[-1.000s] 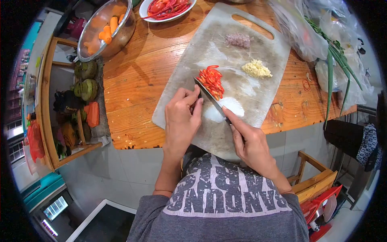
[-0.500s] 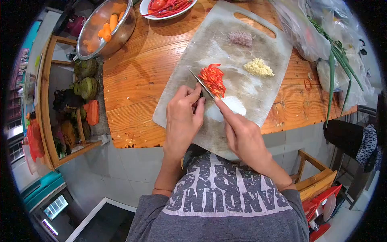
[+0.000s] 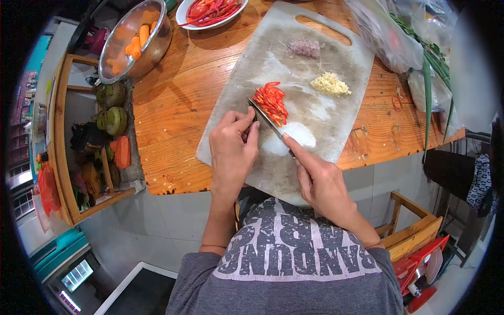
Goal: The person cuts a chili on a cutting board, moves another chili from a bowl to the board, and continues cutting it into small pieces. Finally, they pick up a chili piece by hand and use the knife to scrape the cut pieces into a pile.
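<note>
A whitish, worn cutting board [image 3: 336, 123] lies slanted on the wooden table. My right hand [image 3: 323, 178] is closed around a knife's handle, its index finger stretched along the blade. The knife [image 3: 270, 122] points up and left, beside a pile of sliced red chilies [image 3: 271, 102]. At the blade's other side is my left hand [image 3: 231, 147], fingers curled and pinched close to the tip. Whatever it pinches is hidden. Further up the board sit a heap of minced garlic [image 3: 329, 84] and a small mound of chopped purplish shallot [image 3: 304, 48].
A metal bowl [image 3: 156, 55] holding carrots [image 3: 135, 47] stands at the table's left. Behind is a white plate [image 3: 231, 20] with red chilies and tomato. Plastic bags [image 3: 388, 47] and spring onions [image 3: 428, 97] lie at right. A wooden stool [image 3: 412, 231] stands below.
The view has shifted slightly, moving the board and bowls a little left. The knife tip now sits lower beside the chili pile, and both hands remain close to the blade.
</note>
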Demonstrator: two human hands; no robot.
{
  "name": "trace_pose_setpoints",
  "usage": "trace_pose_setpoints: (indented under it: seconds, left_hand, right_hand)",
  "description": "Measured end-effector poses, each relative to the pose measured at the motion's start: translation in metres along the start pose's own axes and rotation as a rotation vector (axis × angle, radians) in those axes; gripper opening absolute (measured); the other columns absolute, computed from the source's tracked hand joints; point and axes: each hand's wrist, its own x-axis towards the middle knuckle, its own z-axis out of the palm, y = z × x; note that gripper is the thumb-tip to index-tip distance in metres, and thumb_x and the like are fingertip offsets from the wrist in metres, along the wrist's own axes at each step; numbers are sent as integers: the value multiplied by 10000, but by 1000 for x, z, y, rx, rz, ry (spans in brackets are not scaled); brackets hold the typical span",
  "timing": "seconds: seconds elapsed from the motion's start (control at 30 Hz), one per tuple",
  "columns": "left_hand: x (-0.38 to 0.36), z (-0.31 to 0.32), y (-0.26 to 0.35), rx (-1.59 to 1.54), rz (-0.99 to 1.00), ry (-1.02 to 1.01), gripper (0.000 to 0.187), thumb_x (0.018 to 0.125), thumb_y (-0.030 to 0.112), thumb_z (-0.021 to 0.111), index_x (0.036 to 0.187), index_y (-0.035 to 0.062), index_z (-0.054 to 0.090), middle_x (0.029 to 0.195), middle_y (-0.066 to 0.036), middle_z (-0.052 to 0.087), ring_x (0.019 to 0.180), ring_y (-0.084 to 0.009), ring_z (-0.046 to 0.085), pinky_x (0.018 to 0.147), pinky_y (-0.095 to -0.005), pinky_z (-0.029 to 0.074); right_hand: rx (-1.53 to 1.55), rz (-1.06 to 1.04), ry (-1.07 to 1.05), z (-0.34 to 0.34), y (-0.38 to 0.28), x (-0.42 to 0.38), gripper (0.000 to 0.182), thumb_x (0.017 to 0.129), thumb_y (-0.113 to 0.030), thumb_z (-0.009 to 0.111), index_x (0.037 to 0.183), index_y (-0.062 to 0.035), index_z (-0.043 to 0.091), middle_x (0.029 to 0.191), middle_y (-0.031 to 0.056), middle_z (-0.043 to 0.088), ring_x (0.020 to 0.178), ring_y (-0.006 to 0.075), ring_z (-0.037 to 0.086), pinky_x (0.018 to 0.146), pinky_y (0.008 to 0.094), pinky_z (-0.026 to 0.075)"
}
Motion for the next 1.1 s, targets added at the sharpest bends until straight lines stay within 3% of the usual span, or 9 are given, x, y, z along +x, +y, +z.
trace_pose_setpoints:
  seconds: [0.33,0.53,0.63,0.73,1.1]
  left_hand:
    - [1,0,-1,10,17,0,240,843,24,696,1077,-19,728,865,-146,640,653,-269,632,607,-382,489]
    - [2,-1,-1,51,50,-24,245,835,18,687,1074,-16,727,865,-155,632,670,-299,630,626,-411,488]
    - [2,0,-3,61,63,-10,244,834,17,687,1073,-12,728,866,-155,631,674,-305,630,630,-415,487]
    - [1,2,-5,66,77,15,245,833,15,688,1073,-10,728,870,-154,632,680,-304,633,630,-413,488]
    - [-1,-2,0,36,-21,48,204,839,50,732,1033,-12,745,824,-128,656,626,-234,642,601,-352,503]
  right_hand:
    - [-45,-9,-21,3,-6,6,672,881,-1,589,1509,-165,416,807,167,605,682,366,638,621,473,536]
    - [-106,8,-34,10,-6,19,618,917,-61,578,1505,-151,412,729,184,596,594,396,623,567,501,523]
    - [-136,93,-90,12,-14,30,650,887,41,571,1495,-147,442,805,208,634,685,376,631,642,470,491]
    - [-116,-20,-22,15,-2,30,593,928,-86,568,1498,-144,417,713,196,611,598,404,630,571,500,526]
    - [7,46,-45,-6,-7,0,611,902,-7,565,1486,-119,427,832,209,639,725,396,651,663,498,527]
